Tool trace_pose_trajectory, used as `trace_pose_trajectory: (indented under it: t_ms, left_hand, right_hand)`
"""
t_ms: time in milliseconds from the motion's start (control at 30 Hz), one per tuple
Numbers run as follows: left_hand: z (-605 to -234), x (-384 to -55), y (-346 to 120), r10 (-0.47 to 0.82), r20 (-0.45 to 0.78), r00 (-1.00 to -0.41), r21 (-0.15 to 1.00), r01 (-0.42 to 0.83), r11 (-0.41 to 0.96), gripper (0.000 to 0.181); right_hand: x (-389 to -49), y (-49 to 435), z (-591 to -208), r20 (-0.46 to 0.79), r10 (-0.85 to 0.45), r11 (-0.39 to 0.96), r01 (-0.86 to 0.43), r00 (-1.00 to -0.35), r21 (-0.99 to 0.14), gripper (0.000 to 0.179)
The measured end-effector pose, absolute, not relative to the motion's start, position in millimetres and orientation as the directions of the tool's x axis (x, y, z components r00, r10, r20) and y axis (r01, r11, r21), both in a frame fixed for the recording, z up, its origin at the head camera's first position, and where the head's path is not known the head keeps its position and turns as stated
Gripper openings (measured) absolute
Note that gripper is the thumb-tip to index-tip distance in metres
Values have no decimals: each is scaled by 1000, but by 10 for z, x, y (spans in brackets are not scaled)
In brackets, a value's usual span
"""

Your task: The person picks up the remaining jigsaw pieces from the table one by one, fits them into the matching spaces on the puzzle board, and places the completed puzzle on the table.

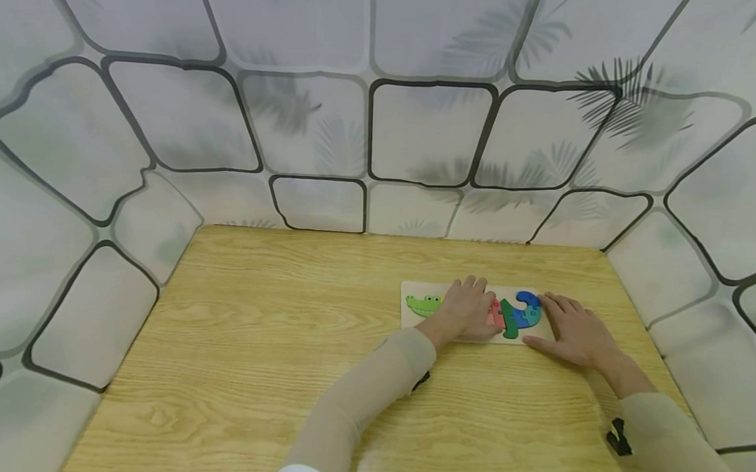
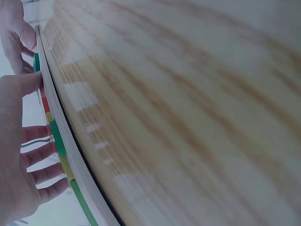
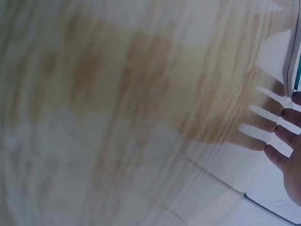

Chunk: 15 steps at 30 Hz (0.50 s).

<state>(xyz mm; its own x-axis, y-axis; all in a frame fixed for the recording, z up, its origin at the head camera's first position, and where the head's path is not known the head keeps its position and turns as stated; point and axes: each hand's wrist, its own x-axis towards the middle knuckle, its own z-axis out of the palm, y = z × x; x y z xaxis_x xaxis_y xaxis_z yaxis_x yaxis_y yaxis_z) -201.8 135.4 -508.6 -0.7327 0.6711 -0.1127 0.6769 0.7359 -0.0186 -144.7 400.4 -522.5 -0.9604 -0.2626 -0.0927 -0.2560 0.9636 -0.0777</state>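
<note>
A pale wooden puzzle board [image 1: 409, 327] lies flat on the table, bearing a crocodile made of coloured pieces. The light green head [image 1: 422, 306] shows at its left end, and a dark green leg piece [image 1: 510, 323] and blue tail [image 1: 530, 312] at its right. My left hand [image 1: 464, 312] lies across the middle, fingers spread and fingertips on the pieces, hiding most of the body; the left wrist view shows its fingers [image 2: 44, 172] along the pieces' edges. At the board's right end rests my right hand [image 1: 577, 334], fingers extended, with fingertips [image 3: 269, 149] touching the tabletop in the right wrist view.
The wood-grain table [image 1: 263, 354] reaches to fabric-like walls [image 1: 309, 119] with a stone-block and leaf print at the back and both sides. The board sits toward the table's right rear, not far from the right wall [image 1: 683, 265].
</note>
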Motion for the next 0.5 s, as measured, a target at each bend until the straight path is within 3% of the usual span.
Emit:
trace_pose_trajectory:
  t_ms: [500]
  left_hand:
    - [-5032,-1994,1197,690,-116,-714,12,694,720,77]
  right_hand:
    - [-1429,4011,-5222,-102,-249,964,-236,-963,-125,108]
